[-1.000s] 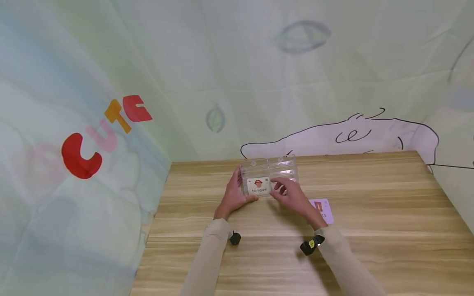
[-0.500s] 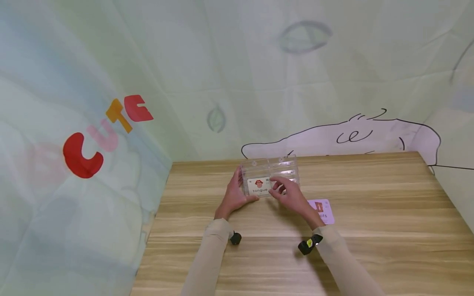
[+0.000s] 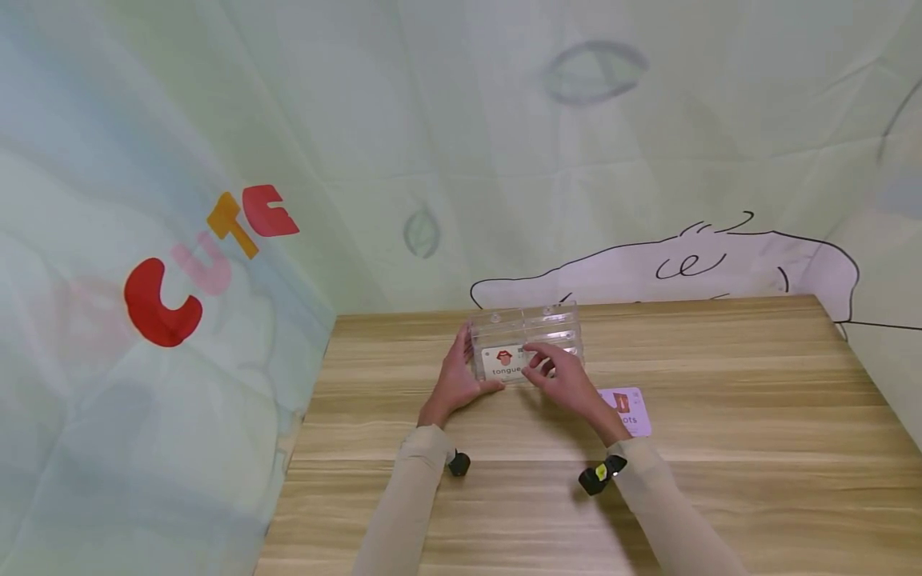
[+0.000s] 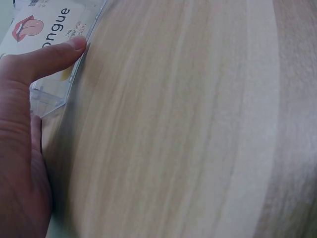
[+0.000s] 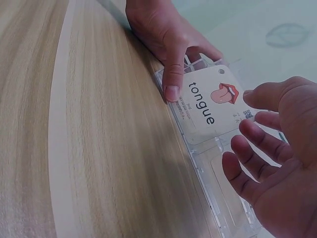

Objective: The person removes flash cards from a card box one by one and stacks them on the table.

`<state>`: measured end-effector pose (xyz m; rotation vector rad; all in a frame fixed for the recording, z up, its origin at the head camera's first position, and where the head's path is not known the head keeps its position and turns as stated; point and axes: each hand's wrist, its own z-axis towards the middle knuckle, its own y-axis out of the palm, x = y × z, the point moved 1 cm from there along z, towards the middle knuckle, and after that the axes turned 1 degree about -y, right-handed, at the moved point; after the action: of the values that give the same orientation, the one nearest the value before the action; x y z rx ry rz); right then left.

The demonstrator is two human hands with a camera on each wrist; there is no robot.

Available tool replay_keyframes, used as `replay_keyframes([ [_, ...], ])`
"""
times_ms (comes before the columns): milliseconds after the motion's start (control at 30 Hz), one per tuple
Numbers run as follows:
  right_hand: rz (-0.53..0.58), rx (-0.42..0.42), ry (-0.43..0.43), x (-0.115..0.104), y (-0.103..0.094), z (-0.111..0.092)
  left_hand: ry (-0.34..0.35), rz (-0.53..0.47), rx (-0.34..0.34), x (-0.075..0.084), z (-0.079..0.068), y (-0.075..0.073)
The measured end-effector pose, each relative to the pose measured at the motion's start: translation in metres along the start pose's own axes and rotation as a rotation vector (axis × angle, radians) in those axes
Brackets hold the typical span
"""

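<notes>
A white flashcard (image 3: 500,362) printed with a red mouth and the word "tongue" lies against the front left part of a clear plastic box with compartments (image 3: 551,318). My left hand (image 3: 455,382) grips the box's left end, its thumb (image 4: 74,47) over the lower edge of the card. The right hand (image 3: 565,384) is at the card's right edge, thumb and index fingertips apart right at that edge. In the right wrist view its other fingers (image 5: 242,181) are loosely bent over the box's clear part (image 5: 220,173). The left fingers are hidden behind the box.
A pale purple card (image 3: 632,414) with a picture of boots lies on the wooden table (image 3: 735,416), partly under the right forearm in the head view. Behind the table hangs a printed cloth backdrop (image 3: 446,144). Both wrists carry small black cameras.
The right fingertips have shifted slightly left and now cover the end of the word on the card. More of the purple card shows beside the right forearm. The left hand stays put.
</notes>
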<state>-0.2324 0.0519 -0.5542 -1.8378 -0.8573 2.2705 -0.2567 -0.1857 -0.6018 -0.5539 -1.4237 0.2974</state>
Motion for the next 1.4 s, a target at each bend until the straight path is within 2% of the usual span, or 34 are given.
replay_keyframes([
  [200, -0.013, 0.006, -0.023, 0.001, 0.001, 0.0, 0.002, 0.001, 0.0, 0.001, 0.0, 0.0],
  [400, 0.0, 0.004, -0.006, 0.001, 0.001, -0.001, 0.013, 0.0, 0.003, 0.001, -0.001, 0.0],
  [667, 0.01, 0.015, -0.048, 0.003, 0.002, -0.002, -0.002, 0.009, -0.003, 0.0, -0.001, -0.001],
  [967, 0.098, -0.027, -0.044, 0.006, 0.007, 0.0, 0.025, -0.029, 0.004, -0.002, 0.0, 0.0],
  [1167, 0.132, -0.019, -0.072, 0.009, 0.01, 0.002, 0.046, -0.033, 0.013, -0.004, 0.001, 0.001],
  [1400, 0.089, -0.028, -0.11, 0.006, 0.012, 0.002, 0.055, -0.031, 0.018, -0.004, 0.002, 0.001],
])
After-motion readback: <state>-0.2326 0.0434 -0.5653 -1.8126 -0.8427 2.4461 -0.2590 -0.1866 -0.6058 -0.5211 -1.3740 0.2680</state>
